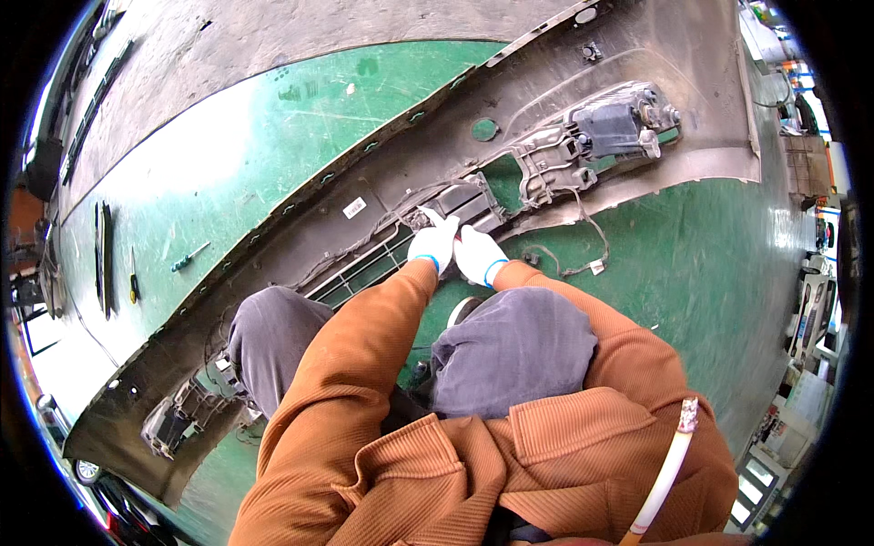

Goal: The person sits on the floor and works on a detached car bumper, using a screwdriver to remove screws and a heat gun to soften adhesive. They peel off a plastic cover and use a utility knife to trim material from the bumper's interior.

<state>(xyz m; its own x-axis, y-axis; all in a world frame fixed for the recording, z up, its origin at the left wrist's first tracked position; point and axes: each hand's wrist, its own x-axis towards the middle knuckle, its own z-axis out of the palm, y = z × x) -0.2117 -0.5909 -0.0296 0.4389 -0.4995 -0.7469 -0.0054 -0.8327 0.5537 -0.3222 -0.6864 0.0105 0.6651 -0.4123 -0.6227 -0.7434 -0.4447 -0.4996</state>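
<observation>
A long grey-brown car bumper (309, 223) lies with its inner side up, slanting across the view in front of my knees. My left hand (431, 244), in a white glove with a blue cuff, is closed at the bumper's middle, beside a dark wiring harness (369, 238) and a black slatted grille (364, 273). Close against it, my right hand (477, 256), gloved alike, is closed too. Both sets of fingertips meet beside a grey plastic housing (464, 202). What they grip is too small and partly hidden to make out.
A lamp unit (610, 127) sits in the bumper's far right end, another (177, 419) at its near left. A loose cable (601, 241) hangs over the green floor (701, 246). Screwdrivers (189, 257) and dark strips (103, 259) lie left. A cigarette (667, 473) juts up at lower right.
</observation>
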